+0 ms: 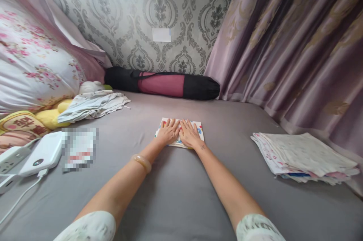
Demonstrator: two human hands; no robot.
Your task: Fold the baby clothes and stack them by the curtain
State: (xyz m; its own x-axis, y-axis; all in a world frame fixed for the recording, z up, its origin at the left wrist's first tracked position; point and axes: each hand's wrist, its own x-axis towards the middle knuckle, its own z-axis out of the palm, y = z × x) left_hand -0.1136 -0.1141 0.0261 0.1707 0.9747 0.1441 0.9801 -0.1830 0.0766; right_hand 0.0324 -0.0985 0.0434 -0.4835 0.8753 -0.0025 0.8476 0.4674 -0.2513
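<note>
A small folded cloth (200, 127), white with colourful prints, lies flat on the grey bed sheet (181, 180). My left hand (169, 132) rests palm down on its left half, fingers stretched out. On the right half lies my right hand (188, 133), also flat with its fingers pointing away from me. The two hands nearly meet at the middle and hide much of the cloth. Its far edge and corners show around them.
A stack of folded cloths (309, 154) lies to the right, near the curtain (283, 44). To the left are a crumpled cloth (93, 105), a white power bank (42, 154) with its cable, and a blurred packet (79, 148). A black and red long bag (161, 83) lies along the wall.
</note>
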